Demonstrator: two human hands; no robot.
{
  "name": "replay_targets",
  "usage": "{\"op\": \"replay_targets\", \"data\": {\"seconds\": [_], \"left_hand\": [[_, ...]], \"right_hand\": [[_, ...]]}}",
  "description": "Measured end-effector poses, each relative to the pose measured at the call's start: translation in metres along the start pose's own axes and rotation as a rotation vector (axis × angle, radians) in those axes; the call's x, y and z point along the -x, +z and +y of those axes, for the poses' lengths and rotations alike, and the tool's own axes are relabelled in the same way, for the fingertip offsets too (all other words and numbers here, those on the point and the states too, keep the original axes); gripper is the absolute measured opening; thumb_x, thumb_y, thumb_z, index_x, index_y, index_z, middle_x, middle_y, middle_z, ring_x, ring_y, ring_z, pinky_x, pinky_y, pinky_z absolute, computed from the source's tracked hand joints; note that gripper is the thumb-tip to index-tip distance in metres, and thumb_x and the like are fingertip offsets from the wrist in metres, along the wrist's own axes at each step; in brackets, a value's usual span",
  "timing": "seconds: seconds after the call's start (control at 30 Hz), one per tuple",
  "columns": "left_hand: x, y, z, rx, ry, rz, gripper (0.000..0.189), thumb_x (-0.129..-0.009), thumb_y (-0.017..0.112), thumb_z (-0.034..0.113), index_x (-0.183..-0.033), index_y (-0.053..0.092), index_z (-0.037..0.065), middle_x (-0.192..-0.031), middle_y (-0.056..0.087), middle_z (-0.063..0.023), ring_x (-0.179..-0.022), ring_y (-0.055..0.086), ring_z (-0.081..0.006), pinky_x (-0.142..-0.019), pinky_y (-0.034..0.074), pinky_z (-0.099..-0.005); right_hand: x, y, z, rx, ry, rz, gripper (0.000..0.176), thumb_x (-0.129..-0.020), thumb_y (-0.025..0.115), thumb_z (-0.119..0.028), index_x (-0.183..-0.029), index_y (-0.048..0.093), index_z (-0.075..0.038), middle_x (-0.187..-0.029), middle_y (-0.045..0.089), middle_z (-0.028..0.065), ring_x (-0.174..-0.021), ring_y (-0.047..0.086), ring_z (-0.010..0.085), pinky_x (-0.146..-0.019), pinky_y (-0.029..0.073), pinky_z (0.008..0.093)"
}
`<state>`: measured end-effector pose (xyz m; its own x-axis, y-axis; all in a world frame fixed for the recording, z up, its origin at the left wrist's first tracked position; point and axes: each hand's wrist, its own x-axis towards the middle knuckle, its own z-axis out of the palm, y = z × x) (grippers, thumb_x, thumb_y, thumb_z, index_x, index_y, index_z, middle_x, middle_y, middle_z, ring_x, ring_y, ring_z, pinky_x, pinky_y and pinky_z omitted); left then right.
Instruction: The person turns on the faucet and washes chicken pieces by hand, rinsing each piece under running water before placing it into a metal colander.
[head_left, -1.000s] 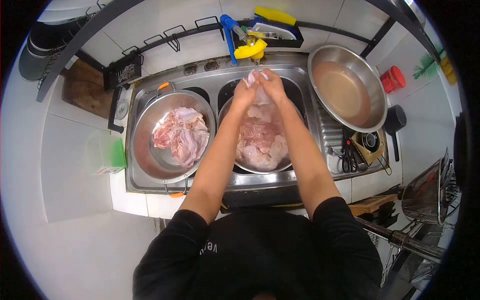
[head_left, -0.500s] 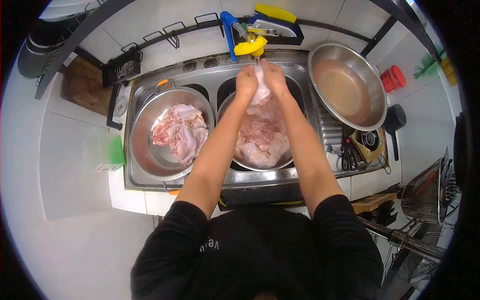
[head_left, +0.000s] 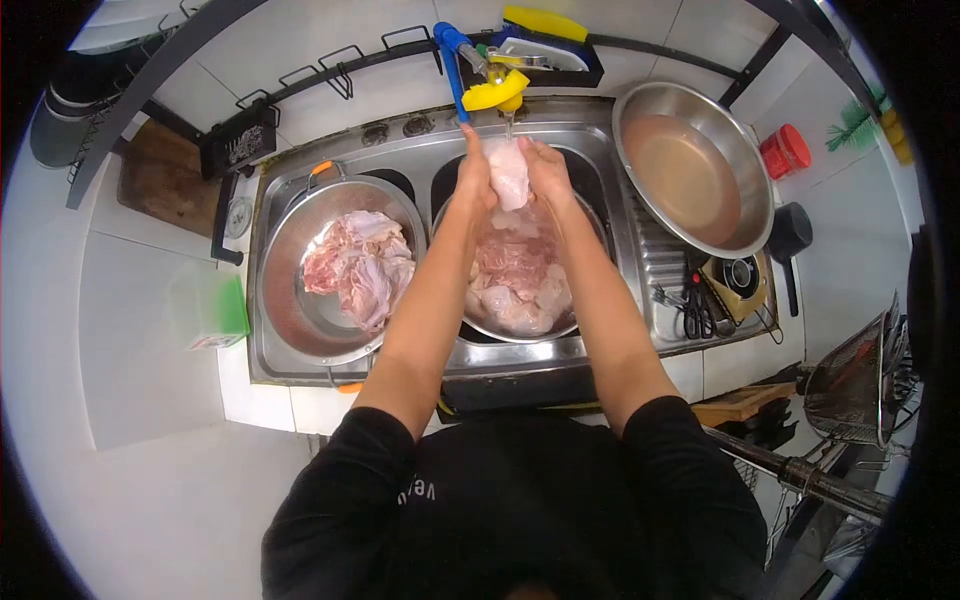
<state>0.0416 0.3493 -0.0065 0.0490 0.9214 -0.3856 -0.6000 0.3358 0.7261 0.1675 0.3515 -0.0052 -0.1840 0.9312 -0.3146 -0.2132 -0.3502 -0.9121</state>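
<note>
A pale raw chicken piece (head_left: 509,174) hangs between my hands under the yellow-fitted faucet (head_left: 497,92), with water running onto it. My left hand (head_left: 476,180) supports it from the left, one digit sticking up and the other fingers partly hidden. On the right side, my right hand (head_left: 545,172) grips the same piece. Below them, a metal bowl (head_left: 520,340) in the sink basin holds water and more raw chicken (head_left: 517,268). To the left, a large steel pot (head_left: 285,305) with orange-sleeved handles contains a heap of rinsed-looking chicken pieces (head_left: 362,265).
A wide steel basin (head_left: 632,165) of cloudy water leans on the drainboard (head_left: 655,240) at right. Black-handled scissors (head_left: 697,310) and a small black pan (head_left: 790,235) lie near it. A black rack (head_left: 640,45) runs along the wall behind the faucet.
The chicken piece, gathered in both hands before, is now spread wider and lower under the water. My left hand has opened somewhat, with a digit raised. The view has shifted slightly.
</note>
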Motion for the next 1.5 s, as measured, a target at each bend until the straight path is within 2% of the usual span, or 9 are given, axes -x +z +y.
{"op": "replay_targets", "data": {"seconds": [0.17, 0.3, 0.5, 0.67, 0.87, 1.07, 1.23, 1.3, 1.5], "left_hand": [[0.018, 0.0, -0.014, 0.055, -0.013, -0.152, 0.051, -0.083, 0.064, 0.034, -0.115, 0.051, -0.003, -0.097, 0.062, -0.0124, -0.085, 0.061, -0.0219, -0.075, 0.051, -0.0374], [0.006, -0.01, -0.026, -0.286, 0.091, 0.038, 0.041, -0.086, 0.061, 0.029, -0.115, 0.052, 0.0, -0.102, 0.061, -0.0101, -0.09, 0.06, -0.0221, -0.076, 0.05, -0.0356], [0.022, -0.004, -0.026, -0.014, 0.178, 0.066, 0.035, -0.087, 0.06, 0.025, -0.109, 0.054, -0.002, -0.1, 0.062, -0.011, -0.084, 0.062, -0.0214, -0.073, 0.05, -0.0352], [0.017, -0.011, -0.018, 0.009, 0.139, 0.208, 0.036, -0.086, 0.061, 0.026, -0.107, 0.054, -0.002, -0.097, 0.062, -0.0096, -0.076, 0.063, -0.0207, -0.064, 0.053, -0.0317], [0.017, -0.011, -0.04, 0.044, 0.129, 0.207, 0.03, -0.084, 0.064, 0.024, -0.102, 0.059, 0.0, -0.089, 0.063, -0.0078, -0.075, 0.063, -0.0188, -0.058, 0.05, -0.0312], [0.023, -0.007, -0.028, -0.49, 0.322, 0.183, 0.029, -0.083, 0.065, 0.022, -0.099, 0.063, -0.003, -0.088, 0.065, -0.008, -0.076, 0.061, -0.0154, -0.065, 0.048, -0.0299], [0.05, -0.026, 0.008, -0.7, 0.41, 0.236, 0.037, -0.078, 0.068, 0.027, -0.095, 0.064, -0.005, -0.09, 0.066, -0.0123, -0.078, 0.062, -0.018, -0.07, 0.048, -0.0292], [0.066, -0.043, 0.022, -0.713, 0.414, 0.293, 0.038, -0.078, 0.069, 0.028, -0.094, 0.064, -0.005, -0.089, 0.066, -0.0131, -0.078, 0.062, -0.0184, -0.07, 0.048, -0.0302], [0.127, -0.139, 0.084, -1.185, 0.32, 0.688, 0.06, -0.07, 0.071, 0.041, -0.104, 0.059, -0.007, -0.103, 0.06, -0.0236, -0.096, 0.059, -0.0352, -0.083, 0.046, -0.0378]], "right_hand": [[-0.032, -0.004, 0.017, 0.342, -0.634, -0.051, 0.032, -0.091, 0.051, -0.029, -0.088, 0.058, 0.003, -0.071, 0.061, 0.0086, -0.064, 0.059, 0.0199, -0.063, 0.047, 0.0339], [-0.026, -0.001, 0.009, 0.834, -0.628, 0.279, 0.036, -0.09, 0.051, -0.031, -0.091, 0.057, 0.004, -0.075, 0.061, 0.0113, -0.068, 0.059, 0.019, -0.066, 0.047, 0.0336], [-0.022, 0.003, -0.001, -0.001, 0.069, 0.184, 0.035, -0.087, 0.056, -0.03, -0.101, 0.057, 0.002, -0.085, 0.064, 0.0153, -0.084, 0.061, 0.0319, -0.076, 0.046, 0.0386], [-0.021, 0.003, 0.049, 0.671, -0.739, 0.167, 0.039, -0.084, 0.06, -0.027, -0.11, 0.054, 0.002, -0.101, 0.061, 0.0171, -0.094, 0.057, 0.0333, -0.081, 0.044, 0.0346], [-0.025, -0.006, 0.032, 0.626, -0.632, 0.271, 0.032, -0.085, 0.058, -0.031, -0.086, 0.065, 0.0, -0.069, 0.064, 0.0133, -0.069, 0.061, 0.0166, -0.067, 0.047, 0.0309], [-0.071, -0.031, 0.075, 0.2, -0.174, 0.352, 0.04, -0.087, 0.053, -0.038, -0.087, 0.066, 0.0, -0.084, 0.064, 0.0221, -0.082, 0.062, 0.0352, -0.073, 0.046, 0.0391], [-0.046, -0.043, 0.145, 1.079, -0.341, -0.01, 0.039, -0.085, 0.055, -0.031, -0.11, 0.057, -0.001, -0.097, 0.063, 0.0209, -0.089, 0.061, 0.0356, -0.078, 0.047, 0.0422], [-0.026, -0.04, 0.174, 1.528, -0.942, 0.194, 0.041, -0.082, 0.056, -0.029, -0.114, 0.054, -0.004, -0.101, 0.062, 0.0203, -0.093, 0.06, 0.0353, -0.082, 0.047, 0.0434], [-0.033, -0.054, 0.136, 1.434, -0.157, -0.024, 0.04, -0.073, 0.068, -0.027, -0.107, 0.059, -0.007, -0.099, 0.063, 0.0187, -0.093, 0.061, 0.0328, -0.081, 0.048, 0.0402]]}}
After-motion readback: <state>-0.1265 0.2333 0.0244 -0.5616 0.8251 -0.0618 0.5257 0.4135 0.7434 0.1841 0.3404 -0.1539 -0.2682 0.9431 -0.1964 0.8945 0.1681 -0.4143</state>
